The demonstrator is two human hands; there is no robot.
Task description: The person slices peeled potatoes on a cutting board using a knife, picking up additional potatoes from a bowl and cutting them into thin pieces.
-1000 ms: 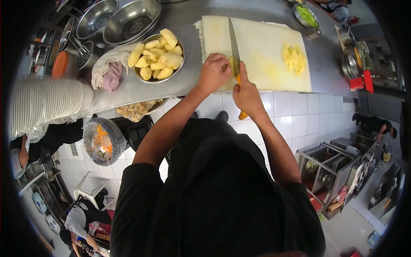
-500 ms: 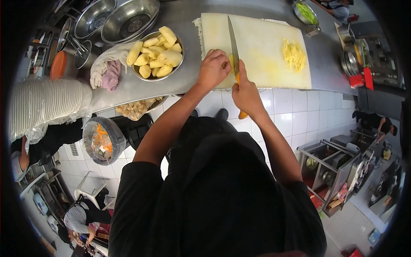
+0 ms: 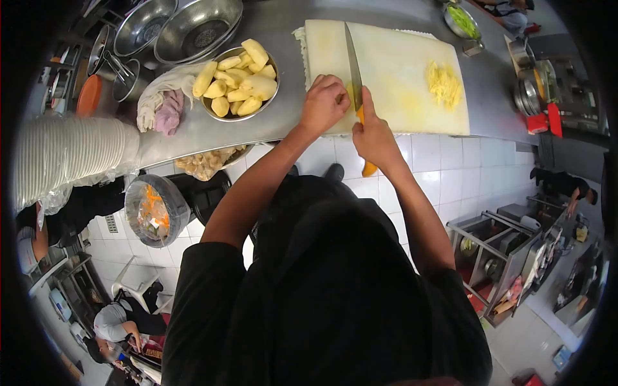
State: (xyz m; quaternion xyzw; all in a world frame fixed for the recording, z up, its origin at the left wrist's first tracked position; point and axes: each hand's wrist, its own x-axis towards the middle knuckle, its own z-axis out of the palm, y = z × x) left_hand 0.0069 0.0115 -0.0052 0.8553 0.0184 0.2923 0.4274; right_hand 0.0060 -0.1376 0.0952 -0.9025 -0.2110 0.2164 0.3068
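Note:
My right hand [image 3: 374,136] is wrapped round the orange handle of a long kitchen knife [image 3: 352,58], index finger stretched along its top. The blade points away from me across the left part of a white cutting board [image 3: 393,58]. Close on the blade's left, my left hand [image 3: 324,104] has its fingers curled against a yellow piece of peeled potato [image 3: 349,90], mostly hidden by fingers and blade. A pile of thin yellow strips [image 3: 444,85] lies at the board's right. Left of the board stands a metal bowl [image 3: 275,90] of whole peeled potatoes [image 3: 256,86].
Cloths [image 3: 168,110], large metal bowls [image 3: 199,29] and stacked plastic-wrapped containers [image 3: 80,157] occupy the left counter. A bowl of green strips [image 3: 461,20] stands at the far right. Below the counter is a lined bin [image 3: 156,212]. Other people are at both sides.
My right hand and the knife handle have shifted very slightly, while the blade stays beside my left fingers. A person at lower left has moved an arm. The view has drifted a little.

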